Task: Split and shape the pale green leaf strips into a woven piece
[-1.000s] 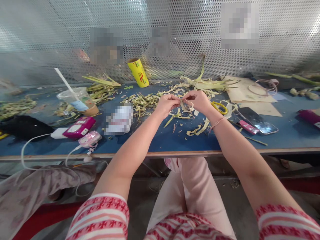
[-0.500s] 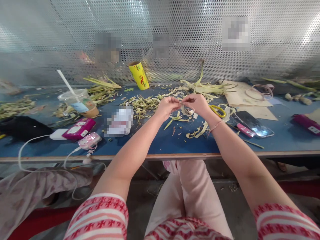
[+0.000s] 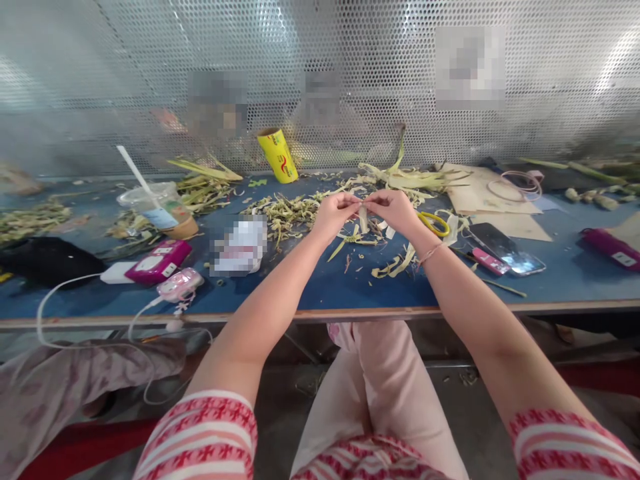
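My left hand and my right hand meet fingertip to fingertip over the blue table, both pinched closed. Between them hangs a pale strip of dried leaf, its top end hidden by the fingers. Under and left of my hands lies a heap of shredded leaf pieces. Behind my right hand rests a bundle of long pale leaf strips. Yellow-handled scissors lie beside my right wrist, their blades not visible. A small green braided piece sits just below my fingers.
A yellow cardboard tube leans near the perforated metal wall. To the left stand a plastic cup with a straw and a purple device with a white cable. A phone and cardboard sheets lie right. Someone's patterned trouser leg shows at left.
The pale strip now hangs straight down between my fingertips, where before it was bent toward my right hand. Both hands stay in nearly the same place.
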### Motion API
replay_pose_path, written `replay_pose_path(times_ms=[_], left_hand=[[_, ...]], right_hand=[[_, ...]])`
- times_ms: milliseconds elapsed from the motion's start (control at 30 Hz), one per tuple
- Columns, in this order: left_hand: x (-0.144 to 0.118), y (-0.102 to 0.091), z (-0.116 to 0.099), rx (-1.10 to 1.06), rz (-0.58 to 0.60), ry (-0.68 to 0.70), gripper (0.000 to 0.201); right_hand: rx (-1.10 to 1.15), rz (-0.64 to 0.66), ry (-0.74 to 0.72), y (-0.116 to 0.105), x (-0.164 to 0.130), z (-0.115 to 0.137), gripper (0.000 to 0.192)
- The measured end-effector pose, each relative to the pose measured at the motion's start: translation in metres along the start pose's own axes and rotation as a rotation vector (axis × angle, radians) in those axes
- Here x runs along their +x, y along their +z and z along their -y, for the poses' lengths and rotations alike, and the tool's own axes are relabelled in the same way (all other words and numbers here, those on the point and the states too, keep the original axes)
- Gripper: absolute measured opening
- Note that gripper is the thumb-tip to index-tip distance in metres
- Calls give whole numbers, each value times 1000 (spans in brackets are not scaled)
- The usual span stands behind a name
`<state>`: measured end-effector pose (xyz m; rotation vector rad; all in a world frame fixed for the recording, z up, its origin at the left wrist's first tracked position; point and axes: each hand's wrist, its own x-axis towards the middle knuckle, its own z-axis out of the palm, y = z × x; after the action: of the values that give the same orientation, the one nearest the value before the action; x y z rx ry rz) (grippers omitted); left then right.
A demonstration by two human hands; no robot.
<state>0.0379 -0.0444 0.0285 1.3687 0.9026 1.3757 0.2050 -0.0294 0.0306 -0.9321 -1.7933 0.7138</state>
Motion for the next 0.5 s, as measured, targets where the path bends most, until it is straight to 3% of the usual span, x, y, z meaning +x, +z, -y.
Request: replay_pose_path(times_ms=[233,500], left_hand=[[-3,0,0,-85,-1,-69,18],[-4,1,-5,-131,-30,-158,18]], right_hand=[[-100,-44,-62,-1,-3,3,15],[-91,-43,-37,0,-5,7,10]])
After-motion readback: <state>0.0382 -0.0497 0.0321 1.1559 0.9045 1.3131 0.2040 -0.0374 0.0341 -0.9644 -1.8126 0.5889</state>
